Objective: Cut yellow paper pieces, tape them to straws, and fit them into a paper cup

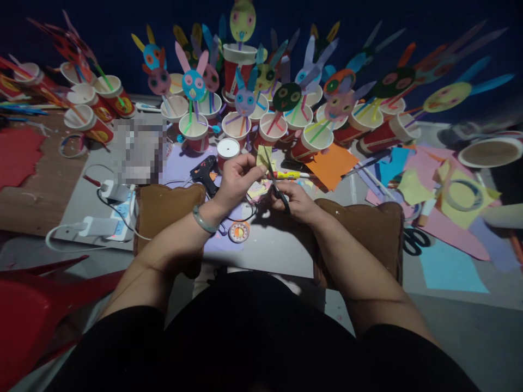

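My left hand [238,184] pinches a small piece of yellow paper [263,156] above the middle of the table. Black-handled scissors [278,190] are in my right hand [297,201], their blades pointing up and away beside the yellow paper. The blades overlap the paper's right edge in the view; whether they touch it I cannot tell. Under and behind my hands lie a yellow and red marker [288,175] and small paper scraps. A black glue gun [206,173] rests just left of my left hand, on purple paper [186,161].
Red and white paper cups [194,132] with paper rabbit heads line the back. Orange paper [333,165] lies right of centre. A power strip [121,220] is at the left. Brown cushions [166,212] lie under my forearms. Another pair of scissors [415,241] and blue paper [451,267] lie right.
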`<state>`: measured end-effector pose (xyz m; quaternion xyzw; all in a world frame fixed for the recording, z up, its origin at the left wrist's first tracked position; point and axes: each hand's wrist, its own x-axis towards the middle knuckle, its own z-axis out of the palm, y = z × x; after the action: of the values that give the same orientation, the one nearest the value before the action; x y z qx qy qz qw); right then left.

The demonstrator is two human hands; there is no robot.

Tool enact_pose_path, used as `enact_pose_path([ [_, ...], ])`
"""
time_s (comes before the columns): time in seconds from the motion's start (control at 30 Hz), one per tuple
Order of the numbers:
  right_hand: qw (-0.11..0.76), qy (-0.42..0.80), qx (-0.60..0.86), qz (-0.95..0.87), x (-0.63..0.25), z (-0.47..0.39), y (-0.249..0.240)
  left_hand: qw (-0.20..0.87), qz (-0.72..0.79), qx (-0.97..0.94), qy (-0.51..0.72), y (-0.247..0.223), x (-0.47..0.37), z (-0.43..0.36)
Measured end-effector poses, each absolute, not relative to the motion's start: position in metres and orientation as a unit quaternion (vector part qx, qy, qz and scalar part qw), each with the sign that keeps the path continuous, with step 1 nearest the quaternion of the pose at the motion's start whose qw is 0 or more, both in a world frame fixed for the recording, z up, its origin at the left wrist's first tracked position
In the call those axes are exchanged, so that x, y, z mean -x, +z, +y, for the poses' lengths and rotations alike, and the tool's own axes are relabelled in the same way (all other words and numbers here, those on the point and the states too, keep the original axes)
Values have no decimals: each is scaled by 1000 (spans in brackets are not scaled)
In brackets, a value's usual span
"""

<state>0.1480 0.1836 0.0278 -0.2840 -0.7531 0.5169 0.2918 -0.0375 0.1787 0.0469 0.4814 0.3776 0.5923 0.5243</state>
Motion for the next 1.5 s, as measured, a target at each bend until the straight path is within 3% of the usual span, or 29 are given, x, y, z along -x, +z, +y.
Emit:
enact_pose_path([
  [1.5, 269, 516, 304, -754, -151, 186, 33, 534, 371, -493, 579, 46, 41, 181],
])
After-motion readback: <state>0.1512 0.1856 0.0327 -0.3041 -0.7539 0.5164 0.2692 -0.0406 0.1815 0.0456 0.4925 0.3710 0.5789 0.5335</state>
